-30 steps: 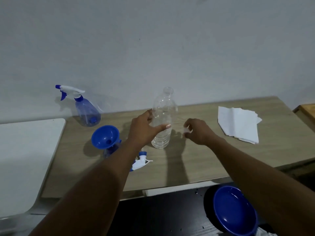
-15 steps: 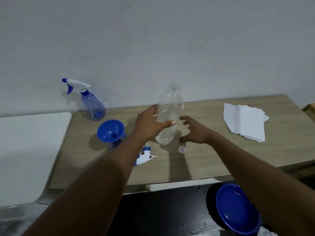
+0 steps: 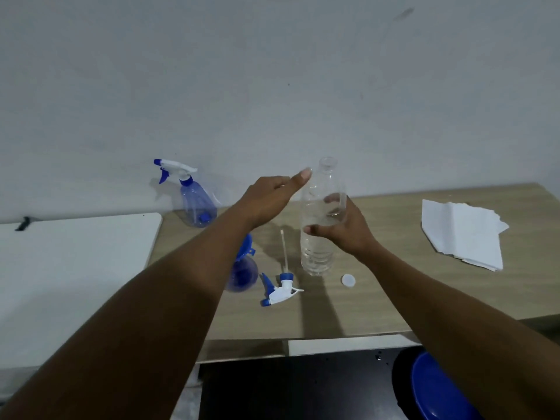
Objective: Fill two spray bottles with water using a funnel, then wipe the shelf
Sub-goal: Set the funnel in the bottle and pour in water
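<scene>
A clear water bottle (image 3: 318, 253) stands uncapped on the wooden shelf (image 3: 378, 298), with my right hand (image 3: 342, 228) wrapped around its middle. Its white cap (image 3: 348, 280) lies on the shelf just right of its base. My left hand (image 3: 269, 198) hovers open to the bottle's left, fingers stretched, not touching it. Under my left forearm a blue funnel (image 3: 246, 248) sits in an open spray bottle (image 3: 242, 275), mostly hidden. A detached white and blue spray head (image 3: 280, 291) with its tube lies in front. A second blue spray bottle (image 3: 194, 201), head on, stands at the wall.
A stack of white paper towels (image 3: 463, 231) lies on the shelf at right. A white board (image 3: 72, 277) adjoins the shelf on the left. A blue bowl (image 3: 439, 389) sits lower right over a dark surface (image 3: 288, 389). The wall rises directly behind the shelf.
My right hand left the cap on the shelf and took hold of the water bottle. My left hand let go of the bottle and opened to its left.
</scene>
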